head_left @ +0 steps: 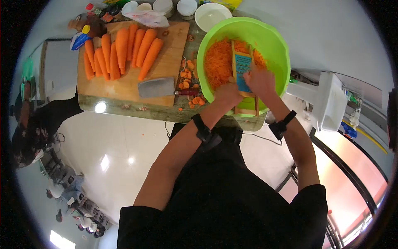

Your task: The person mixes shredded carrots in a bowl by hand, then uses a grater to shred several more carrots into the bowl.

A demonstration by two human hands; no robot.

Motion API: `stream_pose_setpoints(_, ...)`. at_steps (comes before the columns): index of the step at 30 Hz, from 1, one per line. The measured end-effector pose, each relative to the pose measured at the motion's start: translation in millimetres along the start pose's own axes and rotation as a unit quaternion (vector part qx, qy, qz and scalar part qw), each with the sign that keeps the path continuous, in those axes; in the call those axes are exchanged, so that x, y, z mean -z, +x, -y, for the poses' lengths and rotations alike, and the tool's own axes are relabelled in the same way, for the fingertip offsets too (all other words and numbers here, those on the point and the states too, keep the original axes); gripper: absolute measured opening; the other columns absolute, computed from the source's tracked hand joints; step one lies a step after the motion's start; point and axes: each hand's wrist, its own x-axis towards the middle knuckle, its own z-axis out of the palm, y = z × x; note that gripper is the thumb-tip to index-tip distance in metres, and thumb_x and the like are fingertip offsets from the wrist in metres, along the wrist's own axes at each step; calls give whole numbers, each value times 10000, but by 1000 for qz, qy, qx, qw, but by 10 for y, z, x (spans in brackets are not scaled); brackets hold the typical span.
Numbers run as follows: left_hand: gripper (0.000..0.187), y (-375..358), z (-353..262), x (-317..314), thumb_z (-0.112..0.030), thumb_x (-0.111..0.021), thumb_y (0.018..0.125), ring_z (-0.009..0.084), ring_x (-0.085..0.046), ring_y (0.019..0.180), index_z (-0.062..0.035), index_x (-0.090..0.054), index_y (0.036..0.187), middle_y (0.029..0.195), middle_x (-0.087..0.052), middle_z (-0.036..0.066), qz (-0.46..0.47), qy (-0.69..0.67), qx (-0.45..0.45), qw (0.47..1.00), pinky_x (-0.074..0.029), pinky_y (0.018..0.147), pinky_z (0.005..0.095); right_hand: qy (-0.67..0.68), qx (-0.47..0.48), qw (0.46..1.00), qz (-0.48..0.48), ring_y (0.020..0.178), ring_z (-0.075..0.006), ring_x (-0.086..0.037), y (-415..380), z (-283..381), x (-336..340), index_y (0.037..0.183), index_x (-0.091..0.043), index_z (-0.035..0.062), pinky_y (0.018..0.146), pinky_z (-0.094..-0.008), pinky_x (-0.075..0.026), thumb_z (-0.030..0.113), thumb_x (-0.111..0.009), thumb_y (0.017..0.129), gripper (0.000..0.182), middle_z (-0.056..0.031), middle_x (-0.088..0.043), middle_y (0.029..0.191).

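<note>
A wooden-framed grater (243, 66) with a blue plate leans inside the large green basin (278, 45), over shredded carrot (217, 62). My left hand (228, 95) is closed round the grater's left side near its lower part. On the grater's face rests my right hand (261, 81), its fingers pressed together; whatever they hold is hidden. Several peeled carrots (121, 47) lie on the wooden cutting board (176, 45) to the left. A cleaver (156, 87) lies flat at the board's front edge, its dark red handle pointing towards the basin.
Carrot ends (187, 74) lie between board and basin. A white bowl (212, 16), lidded tubs (187, 8) and bottles (86, 33) stand at the back. A white sink (333, 103) is at right. Another person (37, 124) stands at far left, with more people beyond.
</note>
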Motion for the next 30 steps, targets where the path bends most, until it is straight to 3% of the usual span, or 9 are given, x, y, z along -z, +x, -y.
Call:
stream_pose_setpoints(4,478,-79,-49,15,-240,-653,770,369,-701,882,62,-591,1135,960,-708,200,-4,1,17,1000,-568,746,463,20,-33,999,35,614,-399,-656,414,12,-86,903,-620,55,587,-517,-532,349,-538,867,307,-200,-646,651)
stream_pose_setpoints(6,450,-47,-103,82,-194,-578,812,401,-673,989,-1,-570,1218,1052,-677,250,25,-7,58,998,-545,823,506,35,-25,999,-10,688,-394,-682,615,-44,-139,897,-690,36,684,-530,-548,399,-516,872,403,-229,-667,704)
stream_pose_setpoints(10,405,-33,-34,-2,-174,-576,804,399,-675,984,25,-607,1155,1045,-682,246,1,22,43,999,-544,821,509,23,-13,1000,10,695,-399,-682,909,-16,-230,901,-716,32,686,-522,-552,400,-519,868,418,-225,-680,740)
stream_pose_setpoints(12,843,50,-45,29,-206,-618,773,377,-699,904,161,-242,1433,975,-703,218,50,49,18,997,-569,730,477,73,-60,994,45,820,-436,-678,982,-36,-165,910,-675,15,779,-526,-536,411,-533,855,424,-249,-688,845)
stream_pose_setpoints(16,803,238,133,-237,-202,-621,774,370,-700,903,166,-287,1404,977,-701,220,48,54,-26,997,-571,730,477,37,21,989,140,797,-423,-675,530,55,285,876,-677,25,751,-522,-539,410,-538,832,411,-244,-680,815)
stream_pose_setpoints(17,537,132,83,-155,-207,-585,800,384,-692,925,93,-472,1232,999,-696,230,49,19,-4,999,-556,774,502,22,78,982,172,787,-418,-674,310,117,545,890,-674,31,737,-522,-539,400,-545,825,396,-245,-674,797)
stream_pose_setpoints(18,344,65,17,-35,-212,-548,827,398,-685,947,19,-656,1059,1020,-690,241,47,-11,16,999,-540,817,528,38,34,985,165,758,-410,-672,172,84,442,911,-675,40,712,-520,-540,393,-546,826,385,-238,-666,764)
stream_pose_setpoints(25,451,-64,-97,123,-251,-566,837,405,-684,947,52,-560,1172,1017,-690,245,58,-5,53,997,-540,822,521,54,-41,995,78,576,-379,-644,-272,140,242,985,-685,55,577,-506,-532,380,-551,841,380,-202,-626,622)
stream_pose_setpoints(30,650,-77,-73,110,-195,-622,782,387,-696,897,150,-363,1268,949,-691,247,14,-9,29,999,-567,754,464,3,-19,1000,16,549,-394,-632,55,55,-15,981,-685,48,545,-508,-524,383,-538,856,387,-189,-632,616)
